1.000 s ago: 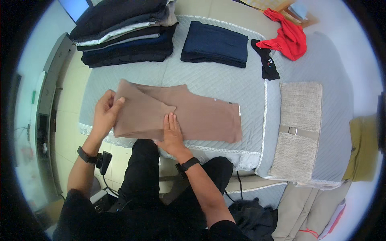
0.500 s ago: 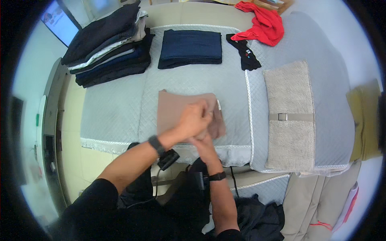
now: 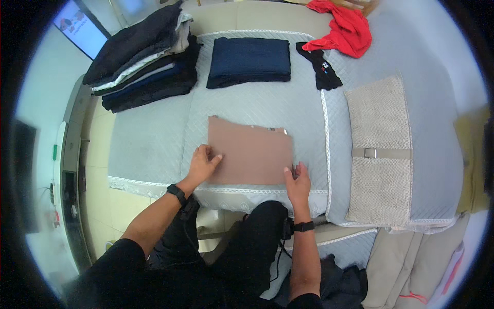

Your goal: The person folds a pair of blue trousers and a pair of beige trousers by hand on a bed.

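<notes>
A folded pinkish-brown garment (image 3: 249,154) lies flat on the grey quilted cover in front of me, with a small pale tag at its far right corner. My left hand (image 3: 202,166) rests at the garment's left edge, thumb out over the cloth and fingers loosely bent, apart from the thumb. At the near right corner is my right hand (image 3: 298,186), its thumb and fingers apart beside the cloth edge. Neither hand grips the garment. Beyond it sits a neatly folded dark navy garment (image 3: 249,60).
A tall stack of folded clothes (image 3: 146,62) stands far left. Black socks (image 3: 324,69) and a crumpled red cloth (image 3: 347,31) lie far right. A beige woven cushion (image 3: 381,185) with a buckled strap is at right. Dark clothing (image 3: 339,283) lies near my right arm.
My hands were together over the garment's right part and have moved apart to its two sides. The garment, bunched at its right side before, now lies flat and wider.
</notes>
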### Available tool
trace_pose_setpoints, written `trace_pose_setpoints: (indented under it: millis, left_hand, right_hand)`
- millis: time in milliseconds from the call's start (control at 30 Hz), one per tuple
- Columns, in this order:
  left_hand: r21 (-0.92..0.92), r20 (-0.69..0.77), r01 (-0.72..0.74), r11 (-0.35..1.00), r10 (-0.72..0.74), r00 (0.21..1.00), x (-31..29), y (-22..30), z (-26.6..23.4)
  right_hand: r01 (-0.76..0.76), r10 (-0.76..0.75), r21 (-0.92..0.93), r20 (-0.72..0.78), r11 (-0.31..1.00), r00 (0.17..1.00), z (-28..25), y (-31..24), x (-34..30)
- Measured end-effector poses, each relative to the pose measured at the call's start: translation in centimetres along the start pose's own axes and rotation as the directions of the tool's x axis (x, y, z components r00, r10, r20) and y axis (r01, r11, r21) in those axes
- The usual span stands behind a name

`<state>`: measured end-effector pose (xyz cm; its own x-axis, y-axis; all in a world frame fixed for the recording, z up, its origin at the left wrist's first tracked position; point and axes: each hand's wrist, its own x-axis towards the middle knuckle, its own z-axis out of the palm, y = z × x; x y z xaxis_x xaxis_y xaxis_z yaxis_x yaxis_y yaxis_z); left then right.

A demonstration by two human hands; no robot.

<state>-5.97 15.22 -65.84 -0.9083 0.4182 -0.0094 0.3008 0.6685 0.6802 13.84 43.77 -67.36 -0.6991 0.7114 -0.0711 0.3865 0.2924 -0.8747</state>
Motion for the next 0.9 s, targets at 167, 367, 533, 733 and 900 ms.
trace_pose_setpoints:
  millis: [167,367,533,733,900]
  left_hand:
    - [-0.314,0.131,0.33,0.89,-0.303,0.944,1.4,-3.4,0.9]
    - [-0.363,0.243,0.474,0.802,-0.41,0.879,3.3,-3.8,0.9]
    - [-0.444,0.472,0.598,0.668,-0.393,0.789,3.1,-5.2,-0.1]
    - [-0.642,0.331,0.46,0.613,-0.32,0.888,3.1,-2.1,-0.2]
    - [-0.487,0.252,0.441,0.754,-0.362,0.897,3.7,-1.3,-1.9]
  right_hand:
    - [-0.059,0.073,-0.133,0.1,0.989,0.992,1.0,-2.3,3.1]
    - [-0.054,0.11,-0.279,0.19,0.959,0.976,1.1,-1.7,5.9]
    - [-0.074,0.13,-0.2,0.283,0.977,0.95,1.9,-1.5,6.3]
    - [-0.15,0.122,0.075,0.287,0.986,0.95,2.0,0.3,6.5]
    - [-0.124,0.08,0.098,0.365,0.988,0.928,0.9,-4.6,6.3]
